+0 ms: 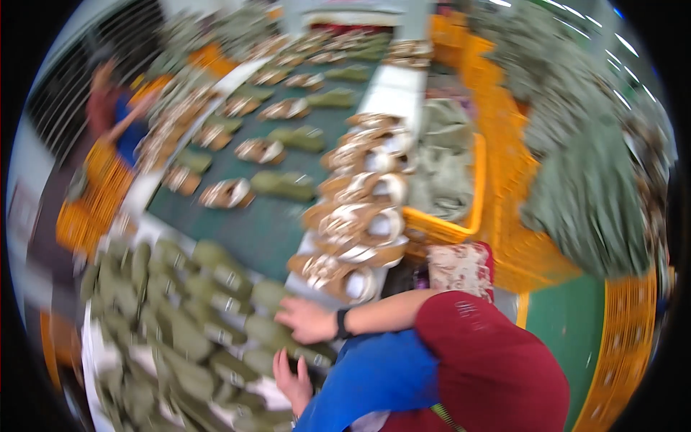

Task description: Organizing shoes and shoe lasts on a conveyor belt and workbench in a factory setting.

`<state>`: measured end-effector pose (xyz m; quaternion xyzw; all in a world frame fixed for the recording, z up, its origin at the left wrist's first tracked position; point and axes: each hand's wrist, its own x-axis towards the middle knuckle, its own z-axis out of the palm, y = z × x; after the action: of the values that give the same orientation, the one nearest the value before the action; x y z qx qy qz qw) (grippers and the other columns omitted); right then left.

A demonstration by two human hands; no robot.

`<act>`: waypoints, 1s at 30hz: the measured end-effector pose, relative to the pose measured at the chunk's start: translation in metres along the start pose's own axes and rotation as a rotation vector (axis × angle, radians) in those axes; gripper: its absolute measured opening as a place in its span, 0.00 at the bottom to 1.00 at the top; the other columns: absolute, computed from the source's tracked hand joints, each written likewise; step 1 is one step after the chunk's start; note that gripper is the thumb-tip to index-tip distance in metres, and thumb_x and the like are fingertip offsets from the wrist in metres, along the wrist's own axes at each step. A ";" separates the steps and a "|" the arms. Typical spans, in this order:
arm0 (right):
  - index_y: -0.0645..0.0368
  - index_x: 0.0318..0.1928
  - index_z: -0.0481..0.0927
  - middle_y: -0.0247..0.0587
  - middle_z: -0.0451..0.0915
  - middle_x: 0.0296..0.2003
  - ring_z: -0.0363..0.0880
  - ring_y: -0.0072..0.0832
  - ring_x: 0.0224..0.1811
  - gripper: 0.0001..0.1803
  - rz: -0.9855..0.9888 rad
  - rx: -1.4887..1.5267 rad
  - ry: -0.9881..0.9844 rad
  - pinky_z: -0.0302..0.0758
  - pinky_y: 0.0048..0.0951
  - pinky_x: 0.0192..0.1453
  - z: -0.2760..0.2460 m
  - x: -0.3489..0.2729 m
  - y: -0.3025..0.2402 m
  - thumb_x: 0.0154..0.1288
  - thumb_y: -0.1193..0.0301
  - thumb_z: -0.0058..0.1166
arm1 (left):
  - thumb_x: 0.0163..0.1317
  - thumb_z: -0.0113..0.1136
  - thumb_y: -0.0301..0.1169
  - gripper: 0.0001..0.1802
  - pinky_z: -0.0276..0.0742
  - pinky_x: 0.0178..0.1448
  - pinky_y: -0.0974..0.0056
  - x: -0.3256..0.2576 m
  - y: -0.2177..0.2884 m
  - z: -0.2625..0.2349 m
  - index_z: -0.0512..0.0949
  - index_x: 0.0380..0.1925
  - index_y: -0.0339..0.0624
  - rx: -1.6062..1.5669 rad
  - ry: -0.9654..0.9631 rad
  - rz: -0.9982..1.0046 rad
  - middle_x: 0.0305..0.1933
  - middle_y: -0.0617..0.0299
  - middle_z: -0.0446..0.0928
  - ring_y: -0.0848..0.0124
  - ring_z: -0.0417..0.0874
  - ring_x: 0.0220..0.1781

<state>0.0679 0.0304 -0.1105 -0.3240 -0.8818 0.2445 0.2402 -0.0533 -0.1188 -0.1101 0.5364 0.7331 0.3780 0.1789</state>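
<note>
Left hand [294, 380]: low in the view, coming out of a blue sleeve [374, 381]; its fingers curl down into the heap of olive-green pieces [194, 324]. The blur hides whether they have closed on one piece or only rest on the heap.
Right hand [306, 320]: reaches across from the right with a dark wristband [342, 324], lying flat and fairly wide on the same heap, fingers pointing left; it grips nothing that can be made out.
Olive-green pieces: piled loosely on the desk [97, 360] at lower left, right under both hands, so that either hand can reach them without stretching.
Why so placed: judged from the layout, the heap sits at the near end of the green belt [266, 230], close to where pieces lie in rows.
Belt: olive pieces and tan-and-white pieces lie on it in spaced pairs, running away up the view.
Stack beside the belt: tan-and-white pieces [360, 216] are heaped along its right edge, just beyond the right hand.
Yellow crate [439, 230]: holds more olive material, right of the stack.
In the way: the red sleeve and the tan stack crowd the right hand's side.
Other person [119, 122]: stands at the far left of the belt, well apart.
</note>
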 end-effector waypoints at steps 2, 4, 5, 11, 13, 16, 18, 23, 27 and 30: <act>0.49 0.62 0.58 0.55 0.73 0.43 0.78 0.48 0.35 0.35 0.086 -0.123 -0.393 0.75 0.42 0.32 -0.046 -0.003 -0.014 0.52 0.63 0.54 | 0.50 0.64 0.31 0.24 0.68 0.55 0.55 0.001 0.007 -0.005 0.72 0.48 0.36 0.060 0.021 0.016 0.51 0.46 0.72 0.50 0.73 0.52; 0.46 0.67 0.48 0.49 0.79 0.23 0.79 0.45 0.25 0.40 0.191 -0.211 -0.620 0.73 0.43 0.28 -0.053 -0.004 -0.008 0.58 0.57 0.52 | 0.50 0.65 0.34 0.24 0.70 0.54 0.56 0.002 0.008 -0.004 0.74 0.46 0.37 0.093 0.061 0.019 0.49 0.48 0.74 0.52 0.74 0.50; 0.46 0.68 0.45 0.50 0.79 0.25 0.79 0.46 0.27 0.42 0.177 -0.240 -0.668 0.73 0.44 0.29 -0.054 -0.003 -0.010 0.58 0.57 0.52 | 0.50 0.65 0.35 0.24 0.70 0.53 0.56 -0.001 0.006 -0.006 0.74 0.46 0.37 0.098 0.082 -0.004 0.49 0.49 0.74 0.52 0.75 0.49; 0.49 0.66 0.50 0.55 0.78 0.30 0.78 0.52 0.34 0.40 0.285 0.039 -0.614 0.73 0.47 0.38 -0.058 0.005 0.007 0.55 0.60 0.52 | 0.50 0.65 0.35 0.23 0.71 0.52 0.57 -0.007 0.007 -0.011 0.75 0.45 0.37 0.113 0.129 -0.007 0.47 0.50 0.75 0.53 0.76 0.47; 0.51 0.62 0.58 0.43 0.79 0.32 0.76 0.33 0.26 0.33 0.425 0.517 -0.463 0.70 0.32 0.26 -0.062 0.016 0.029 0.57 0.62 0.54 | 0.50 0.65 0.34 0.22 0.71 0.52 0.57 -0.008 0.009 -0.011 0.75 0.44 0.36 0.133 0.138 -0.011 0.47 0.49 0.75 0.52 0.76 0.47; 0.51 0.46 0.73 0.27 0.74 0.26 0.62 0.10 0.17 0.14 1.074 1.432 -0.524 0.53 0.10 0.14 -0.104 0.063 0.057 0.59 0.64 0.54 | 0.50 0.65 0.35 0.22 0.72 0.51 0.57 -0.008 0.005 -0.011 0.75 0.44 0.37 0.110 0.142 -0.004 0.46 0.49 0.75 0.52 0.76 0.47; 0.50 0.35 0.74 0.27 0.71 0.23 0.56 0.09 0.14 0.07 1.213 1.607 -0.442 0.46 0.07 0.13 -0.123 0.094 0.067 0.60 0.63 0.54 | 0.50 0.65 0.38 0.23 0.71 0.51 0.56 -0.008 0.003 -0.010 0.76 0.44 0.38 0.118 0.151 0.004 0.45 0.50 0.76 0.53 0.76 0.46; 0.58 0.61 0.58 0.32 0.73 0.28 0.69 0.18 0.23 0.32 0.583 0.681 -0.281 0.66 0.19 0.22 -0.123 0.167 0.058 0.58 0.63 0.54 | 0.50 0.65 0.38 0.22 0.71 0.51 0.56 -0.005 0.006 -0.011 0.76 0.43 0.38 0.113 0.150 -0.004 0.45 0.50 0.76 0.54 0.76 0.46; 0.52 0.65 0.54 0.56 0.76 0.46 0.75 0.46 0.50 0.38 0.247 -0.162 -0.331 0.71 0.42 0.54 -0.075 0.191 0.078 0.54 0.60 0.53 | 0.49 0.65 0.37 0.22 0.71 0.51 0.56 -0.001 0.010 -0.012 0.76 0.43 0.37 0.112 0.134 0.003 0.45 0.50 0.76 0.54 0.76 0.45; 0.49 0.67 0.49 0.56 0.78 0.43 0.77 0.48 0.46 0.42 0.201 -0.502 -0.578 0.72 0.43 0.51 -0.015 0.182 0.117 0.54 0.57 0.52 | 0.49 0.66 0.37 0.22 0.71 0.51 0.56 0.001 0.011 -0.012 0.76 0.42 0.36 0.104 0.137 0.004 0.44 0.50 0.76 0.54 0.76 0.45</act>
<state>0.0070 0.2380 -0.1200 -0.3753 -0.9093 0.1246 -0.1297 -0.0543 -0.1207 -0.0936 0.5193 0.7613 0.3753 0.0996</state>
